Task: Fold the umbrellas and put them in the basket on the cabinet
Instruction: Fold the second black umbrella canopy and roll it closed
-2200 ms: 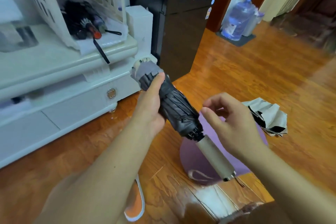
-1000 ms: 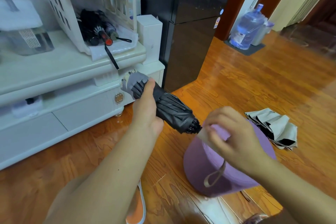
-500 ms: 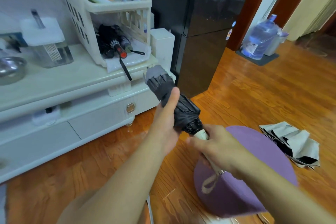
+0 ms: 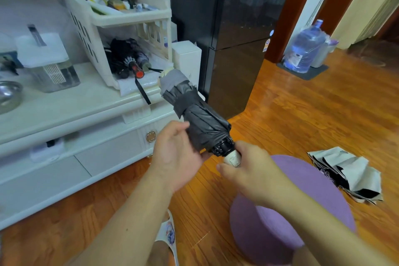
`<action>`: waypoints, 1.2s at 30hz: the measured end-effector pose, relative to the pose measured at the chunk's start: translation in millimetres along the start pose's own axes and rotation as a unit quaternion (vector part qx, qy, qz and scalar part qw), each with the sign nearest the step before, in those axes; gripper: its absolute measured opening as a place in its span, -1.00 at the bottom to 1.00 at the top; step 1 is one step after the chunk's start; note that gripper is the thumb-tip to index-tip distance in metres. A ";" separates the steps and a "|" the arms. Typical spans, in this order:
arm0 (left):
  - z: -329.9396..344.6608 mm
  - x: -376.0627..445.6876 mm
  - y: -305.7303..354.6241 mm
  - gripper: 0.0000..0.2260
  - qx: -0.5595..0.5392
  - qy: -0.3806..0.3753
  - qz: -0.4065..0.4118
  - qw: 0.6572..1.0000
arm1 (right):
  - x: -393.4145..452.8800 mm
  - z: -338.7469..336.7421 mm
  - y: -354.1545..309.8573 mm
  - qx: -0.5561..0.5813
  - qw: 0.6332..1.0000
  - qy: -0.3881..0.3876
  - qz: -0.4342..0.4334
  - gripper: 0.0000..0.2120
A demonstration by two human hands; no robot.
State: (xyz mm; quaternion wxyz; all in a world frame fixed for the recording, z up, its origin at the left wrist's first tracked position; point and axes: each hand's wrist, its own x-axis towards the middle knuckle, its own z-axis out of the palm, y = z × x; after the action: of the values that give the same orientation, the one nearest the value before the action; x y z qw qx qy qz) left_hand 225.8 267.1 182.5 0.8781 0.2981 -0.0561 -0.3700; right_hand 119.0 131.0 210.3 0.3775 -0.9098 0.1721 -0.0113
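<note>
since a moment ago the left hand (image 4: pixel 177 157) has slid down the folded umbrella (image 4: pixel 194 114) from its middle toward the handle end, and the strap now shows wrapped around the canopy. the right hand (image 4: pixel 254 173) has its fingers curled tight around the pale handle (image 4: pixel 232 158), clamped on it just below the black collar. the left hand cups the lower canopy from the side, thumb along the fabric, fingers partly hidden behind, so it looks like a loose hold rather than a firm squeeze.

the umbrella is held in the air between the person and the cabinet (image 4: pixel 64 110), above the wooden floor (image 4: pixel 302 114). its long axis runs diagonally: handle low and toward the person, tip up and away, pointing at the basket (image 4: pixel 95 24) on the cabinet top.

to do this step well, i'd keep the handle grip firm, carry the tip-end first into the basket's lower opening beside the umbrellas (image 4: pixel 129 58) already there, and avoid snagging their hanging strap. another unfolded umbrella (image 4: pixel 349 175) lies on the floor past the purple stool (image 4: pixel 302 211).
</note>
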 end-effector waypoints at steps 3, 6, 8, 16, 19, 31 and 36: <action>8.6 0.1 -2.3 -0.61 -0.009 0.069 0.015 0.997 | -6.8 -0.5 2.1 -0.013 1.000 -0.023 -0.006 -0.73; 14.1 0.6 -10.3 -0.67 0.000 0.139 0.031 0.990 | -13.4 -3.9 3.4 -0.063 0.996 0.046 -0.045 -0.69; 17.1 0.6 -12.1 -0.66 -0.012 0.167 0.036 0.985 | -14.4 -6.2 4.9 -0.118 0.961 0.197 -0.156 -0.77; 25.2 -0.5 -16.0 -0.71 0.007 0.205 0.101 0.973 | -4.5 11.8 6.2 -0.212 0.878 0.278 -0.326 -0.87; 27.3 -1.6 -16.4 -0.73 0.013 0.205 0.105 0.973 | -3.7 18.3 5.4 -0.186 0.887 0.280 -0.317 -0.88; 26.6 -7.2 -17.8 -0.81 0.055 0.145 0.092 0.984 | -4.1 18.6 1.7 -0.118 0.916 0.281 -0.261 -0.85; 31.8 -8.7 -21.7 -0.74 0.057 0.142 0.092 0.984 | 2.3 13.0 -4.8 -0.038 0.935 0.305 -0.177 -0.89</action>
State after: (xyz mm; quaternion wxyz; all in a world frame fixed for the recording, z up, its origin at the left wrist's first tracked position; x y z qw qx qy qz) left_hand 196.0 245.8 197.2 0.8892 0.3905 0.0214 -0.2373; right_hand 124.6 142.3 204.1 0.2635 -0.8923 0.1151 -0.3481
